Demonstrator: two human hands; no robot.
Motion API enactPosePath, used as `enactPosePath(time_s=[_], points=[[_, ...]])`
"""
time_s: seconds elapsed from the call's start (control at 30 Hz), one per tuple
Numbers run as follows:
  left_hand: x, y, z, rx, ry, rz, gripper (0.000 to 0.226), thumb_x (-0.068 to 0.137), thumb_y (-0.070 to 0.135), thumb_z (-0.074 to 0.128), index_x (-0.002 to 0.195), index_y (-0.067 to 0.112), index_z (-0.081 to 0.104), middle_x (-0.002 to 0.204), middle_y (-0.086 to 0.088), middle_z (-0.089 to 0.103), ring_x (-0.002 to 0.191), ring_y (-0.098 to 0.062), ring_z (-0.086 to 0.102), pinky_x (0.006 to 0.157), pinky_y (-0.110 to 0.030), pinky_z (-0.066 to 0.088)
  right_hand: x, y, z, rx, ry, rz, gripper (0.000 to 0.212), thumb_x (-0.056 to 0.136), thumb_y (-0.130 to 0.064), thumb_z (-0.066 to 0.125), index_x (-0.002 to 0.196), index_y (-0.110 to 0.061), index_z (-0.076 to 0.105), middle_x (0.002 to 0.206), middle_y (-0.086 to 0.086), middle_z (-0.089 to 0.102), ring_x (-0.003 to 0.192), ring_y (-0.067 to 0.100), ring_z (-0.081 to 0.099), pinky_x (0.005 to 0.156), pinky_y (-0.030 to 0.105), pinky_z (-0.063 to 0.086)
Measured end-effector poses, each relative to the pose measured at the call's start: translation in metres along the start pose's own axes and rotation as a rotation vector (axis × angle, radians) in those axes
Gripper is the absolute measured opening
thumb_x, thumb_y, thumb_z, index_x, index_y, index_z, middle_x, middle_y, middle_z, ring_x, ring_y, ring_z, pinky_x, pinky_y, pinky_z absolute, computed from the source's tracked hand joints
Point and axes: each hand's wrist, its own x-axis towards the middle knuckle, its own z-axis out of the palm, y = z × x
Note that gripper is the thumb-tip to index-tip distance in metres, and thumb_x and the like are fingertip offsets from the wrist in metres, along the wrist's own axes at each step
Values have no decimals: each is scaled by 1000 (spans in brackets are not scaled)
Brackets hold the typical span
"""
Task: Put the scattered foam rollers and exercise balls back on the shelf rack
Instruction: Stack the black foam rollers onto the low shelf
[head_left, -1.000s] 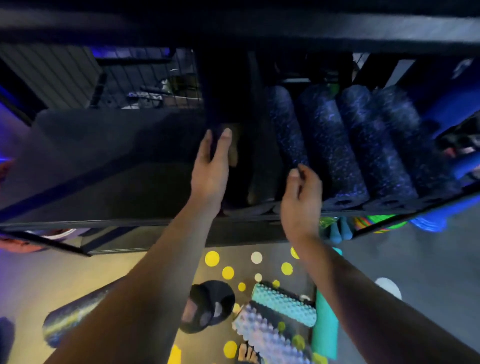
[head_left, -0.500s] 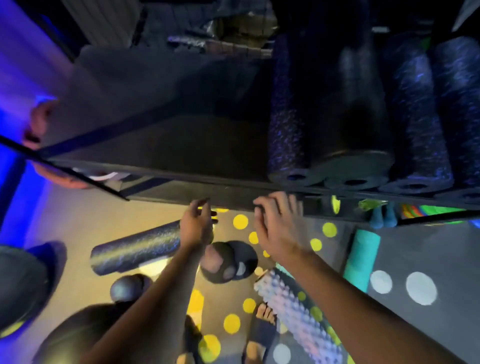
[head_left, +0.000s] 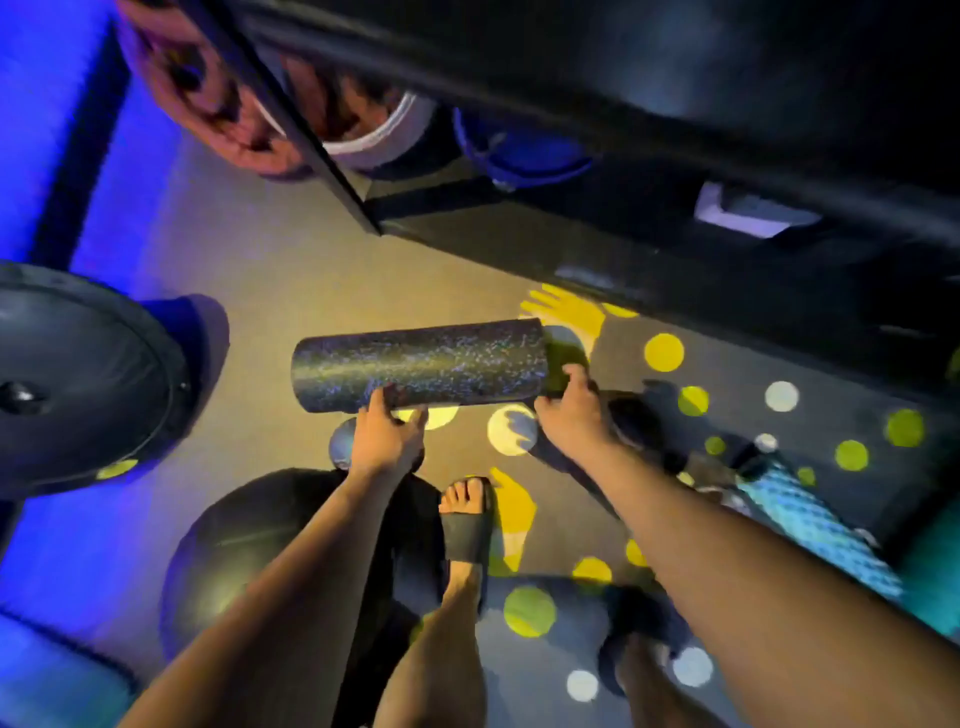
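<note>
A dark speckled foam roller (head_left: 421, 364) lies across the dotted floor below the black shelf rack (head_left: 649, 171). My left hand (head_left: 387, 439) holds its near side, fingers curling under the edge. My right hand (head_left: 571, 415) grips the roller's right end, thumb over the end face. A large black exercise ball (head_left: 78, 379) sits at the left and another dark ball (head_left: 249, 561) lies under my left forearm. A small ball (head_left: 340, 444) peeks out behind my left wrist. A teal bumpy roller (head_left: 815, 525) lies at the right.
The rack's bottom shelf holds a reddish ball (head_left: 208, 93) and a blue ball (head_left: 519, 150). A dark rounded object (head_left: 639, 415) lies beneath my right hand. My foot in a black slide (head_left: 467, 519) stands just behind the roller. Blue-lit wall at the left.
My view dropped from the shelf to the floor. Both hands left the shelf edge, came down and took hold of the speckled roller on the floor.
</note>
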Motion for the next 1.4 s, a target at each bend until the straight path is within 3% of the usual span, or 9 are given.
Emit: enactPosePath(time_s=[0.17,0.33,0.47,0.6,0.7,0.83,0.97,1.1,1.4], points=[[147,-61,-18,-15,293,-164,103,89,56,71,159,0,20,158,-31,30,148,-43,28,123,-46,23,123,1,81,281,72,220,94,87,-54,71,157,-13,23,155,14,40,139,38,43,110,45,39],[203,-99,-44,-387,172,-333,117,71,69,80,155,6,28,149,-13,47,130,-26,55,101,-38,47,143,42,105,549,69,269,103,57,-67,88,141,-23,47,132,-4,58,116,20,59,99,33,48],[145,-94,-56,-322,285,-349,129,46,99,61,130,1,60,132,-20,58,122,-36,59,106,-49,49,78,68,85,667,165,317,91,36,-83,83,108,-29,70,119,-8,71,108,16,68,99,41,55],[47,-50,-90,-383,326,-399,87,79,74,68,126,1,57,134,-24,55,126,-38,55,111,-49,42,-30,35,11,770,140,327,71,73,-61,82,131,-26,63,126,-14,63,115,13,60,104,38,50],[-24,-20,-117,-488,325,-287,71,80,70,71,113,11,51,121,-16,60,113,-31,61,104,-46,47,-83,36,-37,730,275,306,100,44,-88,78,128,-36,61,126,-15,67,119,16,62,103,44,52],[-105,20,-144,-724,277,-171,80,58,84,75,97,20,48,103,-5,60,100,-24,65,97,-55,55,-163,21,-112,947,339,248,70,54,-72,87,105,-31,65,105,-11,76,99,21,74,88,55,59],[-171,29,-142,-820,250,-112,83,49,90,76,91,24,48,104,-6,59,106,-29,67,94,-62,55,-222,48,-169,958,450,134,80,48,-82,83,109,-32,65,103,-15,75,98,14,72,91,47,59],[-279,72,-118,-888,120,-35,55,84,70,67,113,25,61,121,-3,59,113,-29,60,86,-59,56,-295,79,-249,905,636,-33,60,72,-56,84,115,-18,65,112,-8,71,103,12,67,90,25,50],[-494,214,-17,-863,-365,96,52,91,69,56,123,29,67,125,5,69,116,-26,65,83,-57,60,-404,170,-440,1163,876,86,138,55,-69,87,158,-23,8,160,14,29,143,28,38,120,46,31]])
